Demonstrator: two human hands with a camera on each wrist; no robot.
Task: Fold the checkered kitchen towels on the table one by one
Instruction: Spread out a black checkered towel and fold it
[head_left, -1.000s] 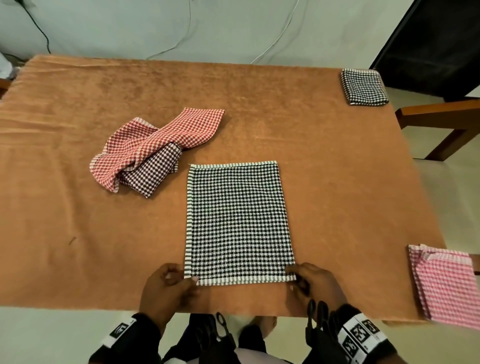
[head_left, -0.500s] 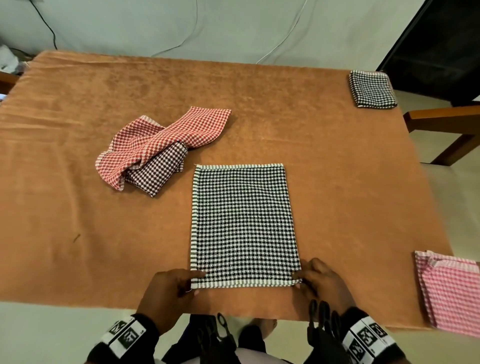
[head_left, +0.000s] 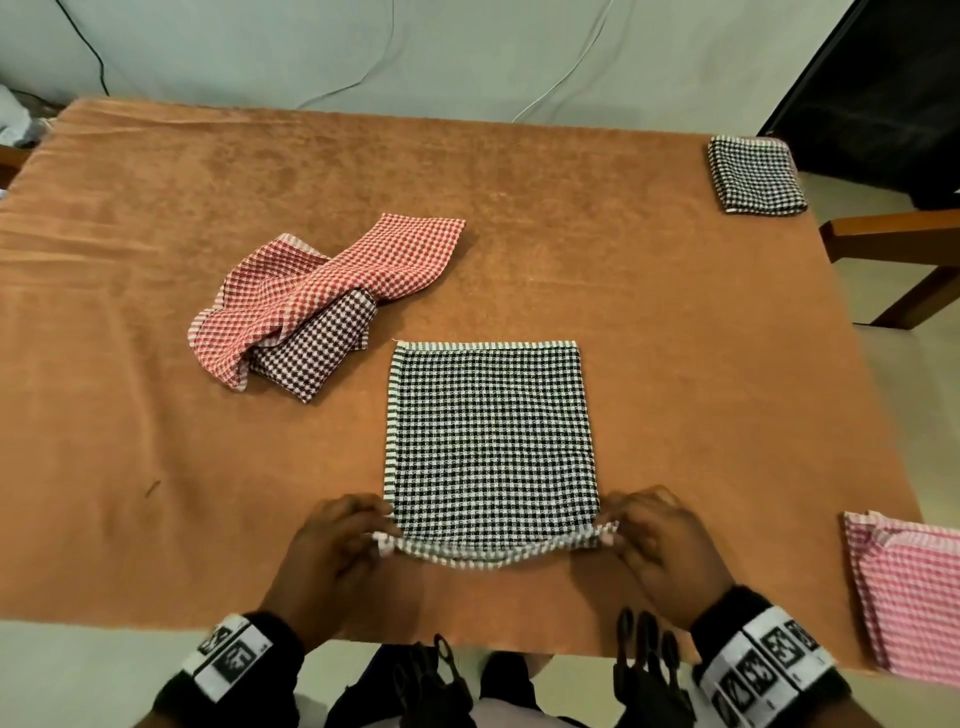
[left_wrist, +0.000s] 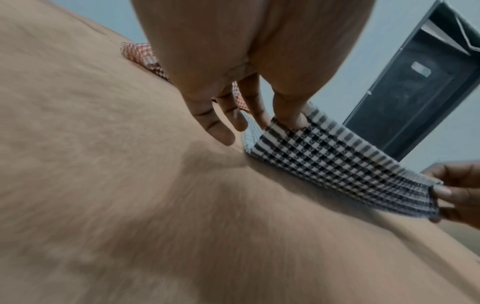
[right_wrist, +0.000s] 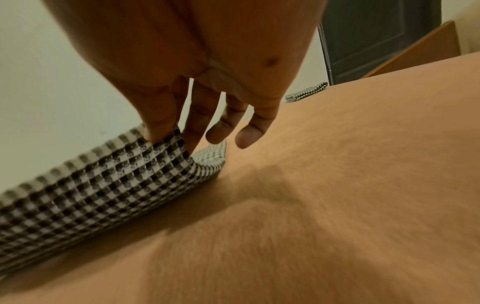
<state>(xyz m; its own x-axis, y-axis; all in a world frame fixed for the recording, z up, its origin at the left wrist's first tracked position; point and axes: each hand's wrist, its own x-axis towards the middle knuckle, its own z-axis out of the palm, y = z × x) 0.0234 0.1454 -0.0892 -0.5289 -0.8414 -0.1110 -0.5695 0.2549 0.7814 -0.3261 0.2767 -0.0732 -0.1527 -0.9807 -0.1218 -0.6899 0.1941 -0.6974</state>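
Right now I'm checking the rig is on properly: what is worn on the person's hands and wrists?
The left hand and right hand are bare. Each wrist has a black cuff with a white band printed with square black-and-white marker codes; the left band looks the same. No cables show on them.

Pale wall (head_left: 467, 47) with hanging cables (head_left: 363, 67), dark door (head_left: 883, 88), light floor (head_left: 909, 374).

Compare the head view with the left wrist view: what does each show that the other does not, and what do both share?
Head view only: the folded pink checkered towel at the table's right edge and the small folded black checkered towel at the far corner.

Left wrist view only: the underside of the black-and-white checkered towel, lifted off the orange table covering.

Both: the left hand and right hand pinching its near corners.
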